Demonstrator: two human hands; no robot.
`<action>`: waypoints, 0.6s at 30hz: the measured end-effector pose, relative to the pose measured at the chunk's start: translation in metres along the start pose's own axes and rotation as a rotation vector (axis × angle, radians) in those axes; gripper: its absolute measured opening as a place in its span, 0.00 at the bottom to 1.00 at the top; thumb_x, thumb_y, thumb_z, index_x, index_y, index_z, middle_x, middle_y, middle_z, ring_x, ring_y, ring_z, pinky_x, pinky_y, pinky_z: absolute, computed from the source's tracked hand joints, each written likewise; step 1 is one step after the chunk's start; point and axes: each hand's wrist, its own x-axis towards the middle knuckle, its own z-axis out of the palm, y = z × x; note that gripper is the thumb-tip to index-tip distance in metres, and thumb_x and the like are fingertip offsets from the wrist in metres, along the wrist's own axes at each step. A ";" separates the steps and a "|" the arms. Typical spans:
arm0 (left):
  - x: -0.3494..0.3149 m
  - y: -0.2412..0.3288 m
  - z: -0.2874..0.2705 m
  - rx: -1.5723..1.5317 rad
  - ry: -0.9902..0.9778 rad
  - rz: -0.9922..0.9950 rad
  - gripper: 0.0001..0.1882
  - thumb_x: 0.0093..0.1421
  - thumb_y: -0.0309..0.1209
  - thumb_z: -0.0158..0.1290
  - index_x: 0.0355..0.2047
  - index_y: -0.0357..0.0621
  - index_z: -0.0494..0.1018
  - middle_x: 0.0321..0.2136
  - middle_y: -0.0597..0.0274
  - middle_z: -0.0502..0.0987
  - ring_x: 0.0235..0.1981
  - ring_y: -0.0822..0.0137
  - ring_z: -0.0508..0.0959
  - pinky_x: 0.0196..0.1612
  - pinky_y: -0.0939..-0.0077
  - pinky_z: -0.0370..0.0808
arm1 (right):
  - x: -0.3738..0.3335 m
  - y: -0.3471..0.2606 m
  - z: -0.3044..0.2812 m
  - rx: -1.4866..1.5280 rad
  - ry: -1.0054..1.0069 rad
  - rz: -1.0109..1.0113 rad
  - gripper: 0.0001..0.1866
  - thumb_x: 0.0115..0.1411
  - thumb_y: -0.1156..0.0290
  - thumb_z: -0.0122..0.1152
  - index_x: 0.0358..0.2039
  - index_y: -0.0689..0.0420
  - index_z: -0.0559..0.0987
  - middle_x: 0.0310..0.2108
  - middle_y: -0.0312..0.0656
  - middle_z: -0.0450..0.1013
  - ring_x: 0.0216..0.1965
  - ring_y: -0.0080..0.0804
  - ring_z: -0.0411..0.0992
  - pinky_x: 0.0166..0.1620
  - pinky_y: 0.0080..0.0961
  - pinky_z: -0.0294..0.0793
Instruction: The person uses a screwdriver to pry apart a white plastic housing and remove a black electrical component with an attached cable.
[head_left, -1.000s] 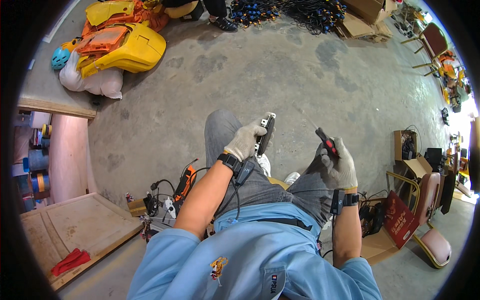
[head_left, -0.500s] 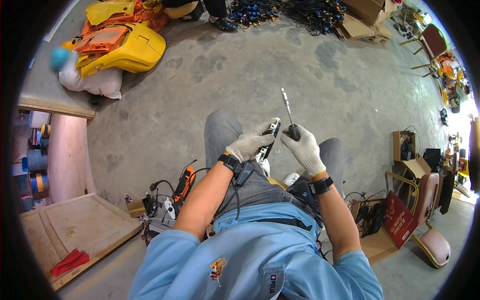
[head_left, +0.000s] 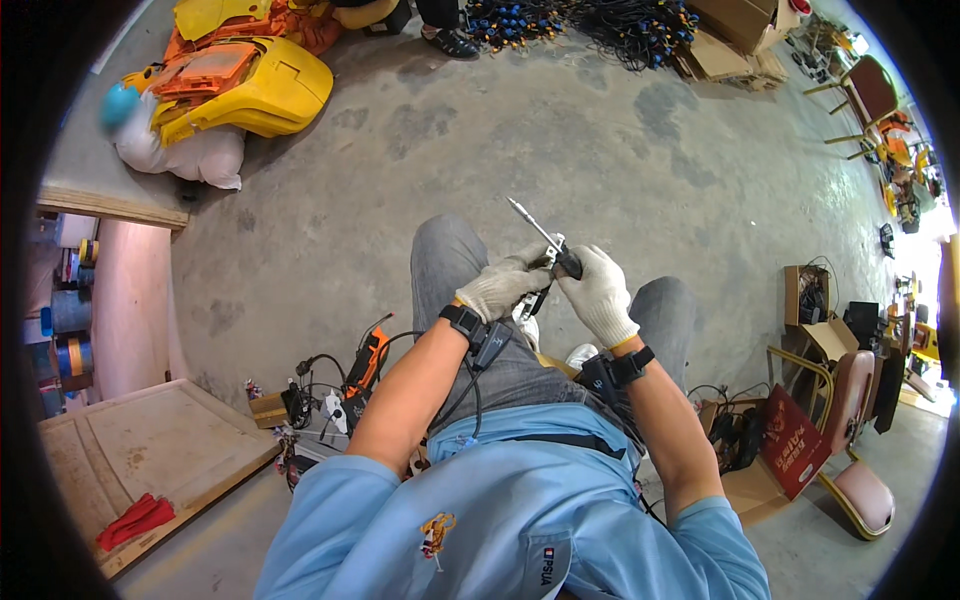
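Two gloved hands are hanging close together between the knees (head_left: 662, 300) in the head view; the left hand (head_left: 500, 287) is closing its fingers on a narrow black-and-silver part (head_left: 541, 299), whose long axis is leaning from lower left to upper right; the right hand (head_left: 598, 290), just beside it, is gripping a screwdriver (head_left: 568, 264) by its handle; the shaft is pointing up-left past the part's far end; whether they are touching, I am not making out.

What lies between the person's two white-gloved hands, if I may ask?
In the head view, a narrow black part with metal ends, held by the left hand, and a black-handled metal-shafted tool, held by the right hand, lie there.
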 end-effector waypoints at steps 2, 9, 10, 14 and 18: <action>-0.002 0.006 0.002 0.019 -0.003 -0.027 0.36 0.71 0.32 0.56 0.78 0.47 0.61 0.49 0.64 0.79 0.43 0.75 0.76 0.49 0.81 0.75 | 0.001 0.001 0.000 -0.016 -0.003 0.012 0.14 0.59 0.64 0.71 0.42 0.58 0.84 0.40 0.51 0.79 0.46 0.55 0.79 0.49 0.48 0.79; 0.011 -0.019 -0.006 0.032 -0.014 -0.008 0.38 0.72 0.33 0.56 0.80 0.48 0.57 0.45 0.67 0.78 0.42 0.77 0.74 0.48 0.82 0.74 | 0.001 0.002 0.003 -0.013 -0.016 0.011 0.16 0.59 0.61 0.72 0.41 0.58 0.83 0.40 0.51 0.79 0.45 0.55 0.79 0.48 0.48 0.79; 0.008 -0.012 -0.003 0.032 -0.018 -0.009 0.38 0.72 0.33 0.56 0.80 0.48 0.57 0.45 0.67 0.78 0.42 0.77 0.74 0.48 0.82 0.74 | 0.000 0.004 0.003 -0.004 -0.011 0.003 0.16 0.59 0.60 0.72 0.41 0.58 0.83 0.39 0.51 0.79 0.45 0.56 0.79 0.48 0.49 0.79; -0.006 0.014 0.005 0.044 -0.019 -0.056 0.37 0.72 0.33 0.58 0.78 0.44 0.59 0.44 0.69 0.78 0.40 0.78 0.74 0.45 0.82 0.74 | 0.000 0.003 -0.001 -0.048 -0.036 0.009 0.16 0.59 0.60 0.72 0.41 0.59 0.83 0.39 0.51 0.79 0.45 0.56 0.80 0.47 0.49 0.79; 0.000 0.003 0.006 -0.003 -0.004 -0.047 0.35 0.72 0.34 0.59 0.76 0.43 0.63 0.42 0.70 0.78 0.38 0.79 0.75 0.40 0.82 0.74 | 0.001 0.005 -0.001 -0.067 -0.066 0.002 0.16 0.59 0.60 0.71 0.40 0.59 0.84 0.40 0.52 0.80 0.44 0.57 0.80 0.47 0.50 0.79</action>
